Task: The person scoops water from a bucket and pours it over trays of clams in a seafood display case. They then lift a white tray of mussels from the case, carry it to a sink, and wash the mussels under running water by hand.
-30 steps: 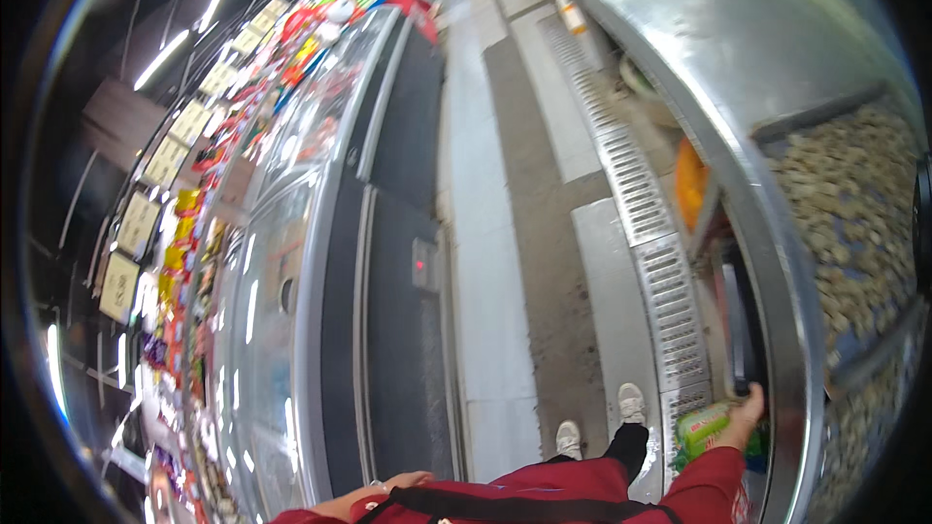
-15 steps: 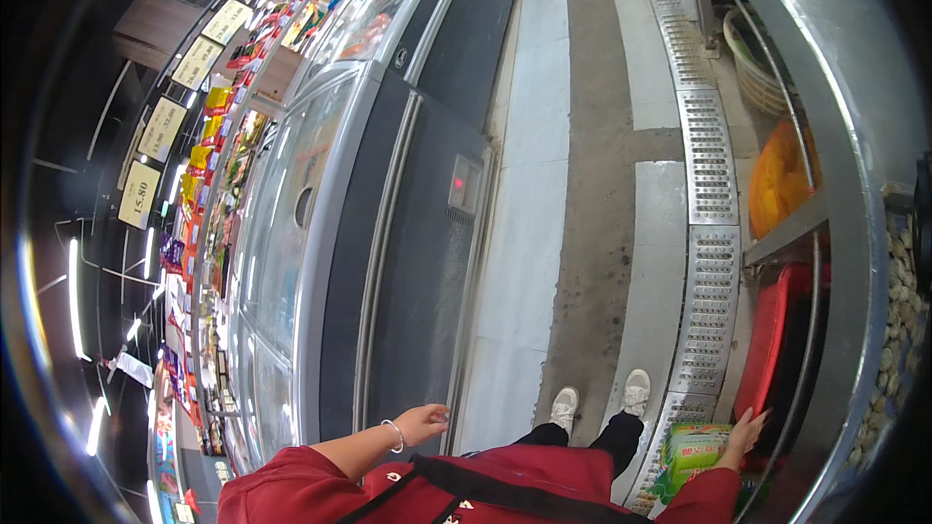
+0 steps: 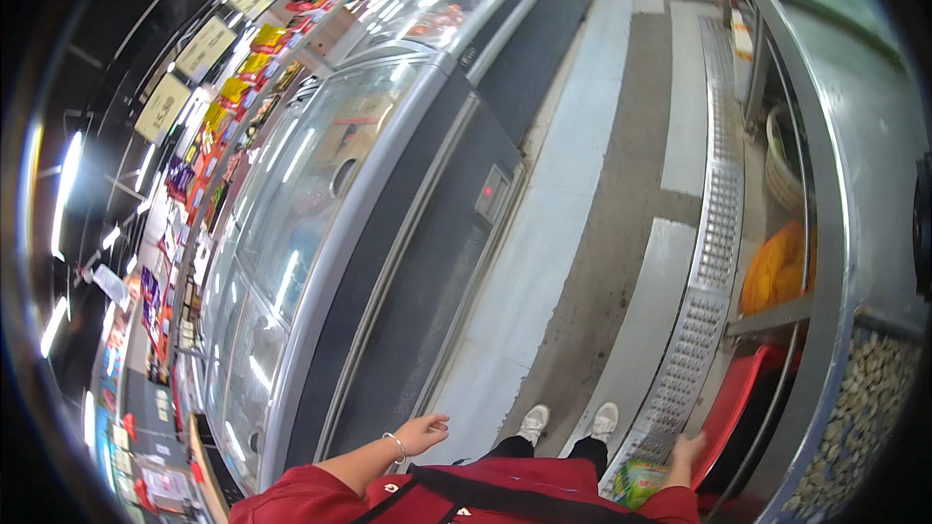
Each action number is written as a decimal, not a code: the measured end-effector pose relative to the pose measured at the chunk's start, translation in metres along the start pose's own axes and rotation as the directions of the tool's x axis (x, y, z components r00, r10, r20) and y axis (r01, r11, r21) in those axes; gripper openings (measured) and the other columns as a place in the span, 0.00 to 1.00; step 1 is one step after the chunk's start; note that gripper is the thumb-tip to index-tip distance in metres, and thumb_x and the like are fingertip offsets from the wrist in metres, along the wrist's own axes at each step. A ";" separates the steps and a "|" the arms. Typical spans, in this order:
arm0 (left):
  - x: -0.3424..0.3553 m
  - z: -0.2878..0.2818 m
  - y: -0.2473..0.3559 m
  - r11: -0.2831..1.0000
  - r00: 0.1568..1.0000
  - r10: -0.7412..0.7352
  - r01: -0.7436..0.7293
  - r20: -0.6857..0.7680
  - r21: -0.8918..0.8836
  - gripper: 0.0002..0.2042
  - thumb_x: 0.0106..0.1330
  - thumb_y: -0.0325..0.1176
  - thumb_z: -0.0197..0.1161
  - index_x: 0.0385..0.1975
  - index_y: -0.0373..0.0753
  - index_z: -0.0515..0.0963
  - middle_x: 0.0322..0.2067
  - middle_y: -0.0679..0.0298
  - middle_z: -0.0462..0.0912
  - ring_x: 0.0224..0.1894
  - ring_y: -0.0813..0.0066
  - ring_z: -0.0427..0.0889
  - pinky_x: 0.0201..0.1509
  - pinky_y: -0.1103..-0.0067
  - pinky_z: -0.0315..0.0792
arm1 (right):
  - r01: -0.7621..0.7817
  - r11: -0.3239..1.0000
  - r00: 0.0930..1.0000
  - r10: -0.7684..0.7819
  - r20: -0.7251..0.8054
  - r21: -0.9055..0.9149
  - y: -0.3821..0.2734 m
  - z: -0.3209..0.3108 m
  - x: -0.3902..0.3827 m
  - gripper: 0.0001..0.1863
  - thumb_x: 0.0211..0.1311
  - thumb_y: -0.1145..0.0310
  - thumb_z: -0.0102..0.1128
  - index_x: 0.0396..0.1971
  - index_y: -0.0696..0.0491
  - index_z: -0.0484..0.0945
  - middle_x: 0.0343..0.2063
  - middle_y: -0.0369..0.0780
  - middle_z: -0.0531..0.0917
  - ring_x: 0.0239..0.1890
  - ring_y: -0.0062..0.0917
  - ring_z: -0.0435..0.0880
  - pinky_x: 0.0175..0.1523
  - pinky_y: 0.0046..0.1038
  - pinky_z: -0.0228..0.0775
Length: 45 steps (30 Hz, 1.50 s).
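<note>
My left hand (image 3: 422, 435), with a pale bracelet (image 3: 394, 446) at the wrist, hangs in front of me beside the dark freezer case (image 3: 427, 262). Its fingers are loosely bent and apart, with nothing in them. Low on the right, my right hand (image 3: 687, 449) is slightly blurred. A green and white printed package (image 3: 641, 478) sits against its inner side, and the fingers look closed on it. My sleeve and body hide part of the package. Just beyond that hand stands a red tub (image 3: 730, 408) beneath a metal counter.
A metal drain grating (image 3: 704, 301) runs along the right side of the grey aisle floor (image 3: 592, 291). An orange bundle (image 3: 774, 270) and a pale basket (image 3: 784, 160) sit under the counter. Pebbles or shells (image 3: 854, 437) fill a bin at right. Shelves with packets (image 3: 218, 116) stand left.
The whole view has turned and tilted, so the freezer and aisle now slant. My right hand and the green package appear closer to my body. My left hand keeps its loose pose.
</note>
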State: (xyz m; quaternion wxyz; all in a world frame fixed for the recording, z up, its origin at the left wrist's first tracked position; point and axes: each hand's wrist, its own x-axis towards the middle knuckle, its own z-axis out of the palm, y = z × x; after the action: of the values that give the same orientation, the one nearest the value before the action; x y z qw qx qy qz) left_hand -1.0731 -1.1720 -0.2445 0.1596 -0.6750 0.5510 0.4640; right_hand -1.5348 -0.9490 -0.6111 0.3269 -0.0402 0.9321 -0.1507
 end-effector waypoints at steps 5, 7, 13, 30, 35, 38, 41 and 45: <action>-0.022 0.045 -0.062 0.999 0.995 -0.020 0.016 -0.097 -0.043 0.24 0.64 0.42 0.59 0.58 0.38 0.68 0.47 0.59 0.80 0.47 0.74 0.79 0.52 0.79 0.72 | -0.035 0.962 0.778 -0.143 0.612 0.270 -0.102 0.004 0.008 0.24 0.46 0.67 0.65 0.46 0.55 0.76 0.41 0.41 0.81 0.38 0.26 0.82 0.40 0.33 0.73; -0.028 0.065 -0.107 0.993 0.984 -0.051 0.032 -0.172 -0.113 0.26 0.61 0.45 0.60 0.56 0.38 0.71 0.44 0.58 0.81 0.47 0.71 0.80 0.52 0.77 0.72 | -0.070 0.879 0.704 -0.292 0.647 0.472 -0.170 -0.036 0.000 0.22 0.47 0.66 0.66 0.45 0.54 0.78 0.40 0.40 0.81 0.37 0.23 0.82 0.39 0.32 0.73; -0.041 0.188 -0.280 0.791 0.892 -0.281 0.006 -0.355 -0.612 0.25 0.56 0.46 0.62 0.49 0.37 0.76 0.38 0.58 0.84 0.41 0.71 0.83 0.49 0.77 0.74 | 0.403 0.892 0.914 -0.404 0.042 -0.202 -0.271 -0.059 -0.011 0.17 0.55 0.70 0.55 0.46 0.54 0.77 0.45 0.47 0.80 0.48 0.41 0.80 0.51 0.40 0.71; -0.434 0.187 -0.135 0.667 -0.261 -0.165 -0.740 -0.951 0.087 0.22 0.57 0.26 0.65 0.53 0.37 0.71 0.54 0.49 0.70 0.54 0.59 0.73 0.51 0.70 0.72 | 0.918 -0.314 -0.254 0.000 0.967 0.241 -0.239 0.122 -0.307 0.28 0.51 0.58 0.63 0.50 0.60 0.74 0.41 0.48 0.82 0.42 0.35 0.82 0.46 0.32 0.74; -0.494 0.130 -0.070 0.758 -0.384 0.166 -0.540 -0.908 0.367 0.15 0.62 0.28 0.59 0.49 0.43 0.73 0.41 0.57 0.81 0.39 0.54 0.83 0.41 0.69 0.78 | 0.871 -0.476 0.170 0.062 0.983 -0.121 -0.307 0.155 -0.317 0.23 0.52 0.63 0.63 0.48 0.58 0.76 0.27 0.42 0.82 0.23 0.29 0.81 0.24 0.33 0.71; -0.514 0.129 -0.076 0.901 -0.235 0.165 -0.358 -0.958 0.243 0.11 0.63 0.28 0.58 0.45 0.44 0.76 0.41 0.62 0.83 0.35 0.58 0.84 0.39 0.73 0.79 | 0.900 -0.325 0.265 -0.124 0.956 -0.292 -0.347 0.194 -0.362 0.12 0.56 0.68 0.58 0.37 0.58 0.78 0.27 0.44 0.80 0.22 0.35 0.81 0.20 0.37 0.68; -0.525 0.129 -0.108 0.964 -0.270 0.196 -0.124 -0.943 0.236 0.10 0.60 0.29 0.59 0.41 0.44 0.78 0.42 0.62 0.82 0.35 0.58 0.83 0.39 0.74 0.79 | 0.928 -0.135 0.290 -0.328 0.899 -0.348 -0.407 0.307 -0.341 0.07 0.56 0.72 0.53 0.30 0.59 0.77 0.27 0.46 0.79 0.22 0.37 0.80 0.21 0.40 0.68; -0.509 0.108 -0.160 0.914 -0.184 -0.069 0.382 -0.981 -0.136 0.17 0.51 0.34 0.64 0.43 0.48 0.79 0.46 0.60 0.78 0.44 0.60 0.79 0.39 0.73 0.76 | 0.950 -0.300 0.027 -0.210 0.977 -0.091 -0.289 0.404 -0.499 0.12 0.49 0.70 0.55 0.33 0.58 0.80 0.23 0.45 0.80 0.23 0.30 0.80 0.26 0.37 0.70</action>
State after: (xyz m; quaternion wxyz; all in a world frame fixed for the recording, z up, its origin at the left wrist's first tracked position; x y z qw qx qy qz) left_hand -0.9596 -0.7355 0.0606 -0.1583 -0.8544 0.3945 -0.2987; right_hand -0.8999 -1.2403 -0.5232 0.3673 -0.8098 0.3892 0.2406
